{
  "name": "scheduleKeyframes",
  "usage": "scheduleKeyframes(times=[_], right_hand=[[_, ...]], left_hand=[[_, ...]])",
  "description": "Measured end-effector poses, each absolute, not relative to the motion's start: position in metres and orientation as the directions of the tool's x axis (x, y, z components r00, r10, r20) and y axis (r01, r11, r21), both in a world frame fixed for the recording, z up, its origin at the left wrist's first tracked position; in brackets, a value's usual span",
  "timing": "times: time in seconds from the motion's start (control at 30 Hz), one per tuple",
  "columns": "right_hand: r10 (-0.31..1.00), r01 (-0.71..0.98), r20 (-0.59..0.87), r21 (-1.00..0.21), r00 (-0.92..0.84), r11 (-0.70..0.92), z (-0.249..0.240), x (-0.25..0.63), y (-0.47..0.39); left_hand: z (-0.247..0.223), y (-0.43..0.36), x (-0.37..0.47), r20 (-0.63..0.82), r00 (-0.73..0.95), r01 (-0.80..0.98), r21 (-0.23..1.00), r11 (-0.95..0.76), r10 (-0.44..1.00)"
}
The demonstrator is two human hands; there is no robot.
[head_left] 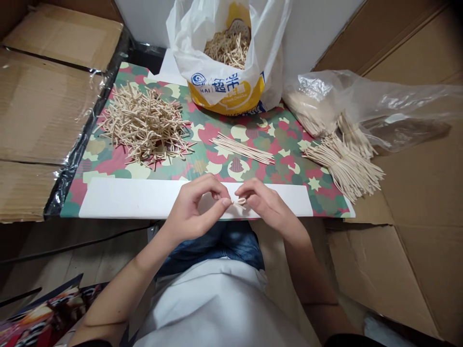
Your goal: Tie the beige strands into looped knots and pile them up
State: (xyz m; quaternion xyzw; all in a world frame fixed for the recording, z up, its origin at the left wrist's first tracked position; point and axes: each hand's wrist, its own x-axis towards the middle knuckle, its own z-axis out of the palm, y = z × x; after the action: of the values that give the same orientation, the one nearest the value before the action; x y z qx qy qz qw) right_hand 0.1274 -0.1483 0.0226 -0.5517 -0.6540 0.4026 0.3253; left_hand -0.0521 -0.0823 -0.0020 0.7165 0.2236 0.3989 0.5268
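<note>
My left hand point(201, 205) and my right hand point(266, 205) meet over the white strip point(123, 197) at the table's near edge. Between their fingertips is a small looped piece of pale, thin strand point(241, 201), bent into a knot-like shape. Thumb and forefinger of my left hand pinch its left end. The fingers of my right hand close on its right side and partly hide it. Just beyond lies a small row of straight pale strands point(244, 148). A heap of bent, knotted strands point(142, 125) lies farther left.
A white and yellow plastic bag point(231, 91) at the back holds many short bent pieces. Tied bundles of straight strands point(347, 164) lie at right beside a clear plastic bag point(383, 111). Cardboard point(43, 106) borders the patterned table cover point(202, 159) on both sides.
</note>
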Motion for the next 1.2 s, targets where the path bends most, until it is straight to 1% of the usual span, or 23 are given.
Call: scheduleKeyframes(times=[0.1,0.17,0.23,0.4,0.5,0.6,0.67,0.83,0.93,1.07,1.13,1.2], right_hand=[[0.962,0.53,-0.033,-0.839,-0.27,0.12,0.028,0.126,-0.143],[0.94,0.561,-0.059,-0.814,-0.337,0.15,0.031,0.123,-0.142],[0.932,0.568,-0.064,-0.807,-0.356,0.162,0.033,0.121,-0.141],[0.934,0.601,-0.072,-0.782,-0.351,0.165,0.033,0.118,-0.142],[0.936,0.622,-0.069,-0.764,-0.345,0.173,0.033,0.116,-0.141],[0.94,0.597,-0.043,-0.782,-0.338,0.179,0.033,0.114,-0.14],[0.942,0.571,-0.058,-0.807,-0.33,0.15,0.034,0.115,-0.139],[0.935,0.552,-0.16,-0.833,-0.317,0.045,0.036,0.117,-0.138],[0.933,0.588,-0.148,-0.805,-0.329,0.08,0.036,0.115,-0.137],[0.941,0.615,-0.102,-0.778,-0.322,0.127,0.036,0.114,-0.136],[0.938,0.616,-0.136,-0.782,-0.32,0.097,0.036,0.116,-0.135],[0.934,0.622,-0.176,-0.78,-0.31,0.059,0.036,0.118,-0.135]], left_hand=[[-0.002,-0.085,-0.052,0.402,0.581,-0.058,0.888,-0.456,0.708],[-0.001,-0.087,-0.053,0.42,0.577,-0.045,0.873,-0.487,0.7],[0.0,-0.088,-0.053,0.421,0.578,-0.039,0.87,-0.492,0.699],[0.002,-0.089,-0.053,0.42,0.577,-0.036,0.87,-0.492,0.701],[-0.001,-0.09,-0.051,0.431,0.526,-0.05,0.876,-0.479,0.733],[-0.006,-0.09,-0.048,0.412,0.465,-0.095,0.903,-0.418,0.784],[-0.008,-0.089,-0.047,0.404,0.447,-0.108,0.91,-0.4,0.798],[-0.007,-0.086,-0.052,0.455,0.49,-0.092,0.875,-0.474,0.744],[-0.006,-0.086,-0.053,0.483,0.498,-0.062,0.848,-0.526,0.72],[-0.008,-0.086,-0.048,0.501,0.439,-0.078,0.849,-0.523,0.746],[-0.009,-0.086,-0.044,0.509,0.41,-0.089,0.848,-0.522,0.757],[-0.01,-0.086,-0.042,0.51,0.418,-0.09,0.847,-0.524,0.752]])
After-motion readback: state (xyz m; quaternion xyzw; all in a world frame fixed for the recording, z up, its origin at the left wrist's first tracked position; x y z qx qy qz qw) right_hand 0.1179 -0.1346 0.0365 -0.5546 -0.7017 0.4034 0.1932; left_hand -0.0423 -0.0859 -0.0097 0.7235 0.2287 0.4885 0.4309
